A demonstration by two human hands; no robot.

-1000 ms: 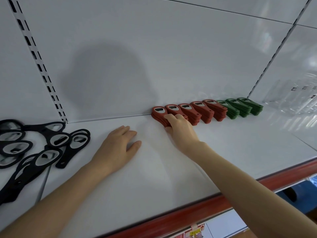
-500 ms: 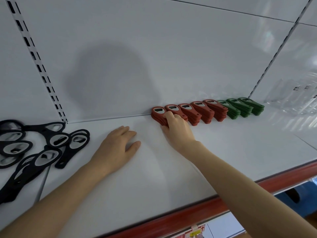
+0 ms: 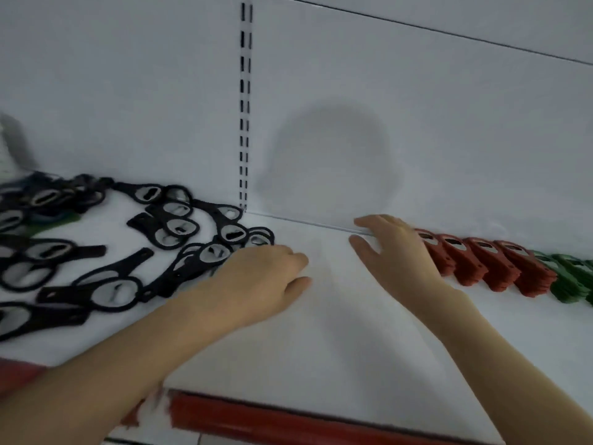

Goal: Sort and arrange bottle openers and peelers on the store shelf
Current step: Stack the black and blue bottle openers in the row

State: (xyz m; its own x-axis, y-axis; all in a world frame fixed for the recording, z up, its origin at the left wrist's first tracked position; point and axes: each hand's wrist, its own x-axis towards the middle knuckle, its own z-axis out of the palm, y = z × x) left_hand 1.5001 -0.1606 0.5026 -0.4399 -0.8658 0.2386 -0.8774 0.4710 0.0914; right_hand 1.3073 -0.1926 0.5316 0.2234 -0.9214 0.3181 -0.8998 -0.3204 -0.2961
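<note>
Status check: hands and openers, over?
Left hand open, resting on shelf beside loose black openers. Right hand open at left end of red opener row. Green openers beyond.

So the black openers (image 3: pixel 133 260) are just dumped flat left of the upright (image 3: pixel 244 123), a loose mess with big oval ring heads and stubby handles pointing every which way, lots of them overlapping. Right of the upright it's way tidier: the red openers (image 3: pixel 500 271) sit in little stacks side by side in a row along the back, four stacks showing, all angled the same way. The green openers (image 3: pixel 568 281) carry on that same row, furthest from the upright.
</note>
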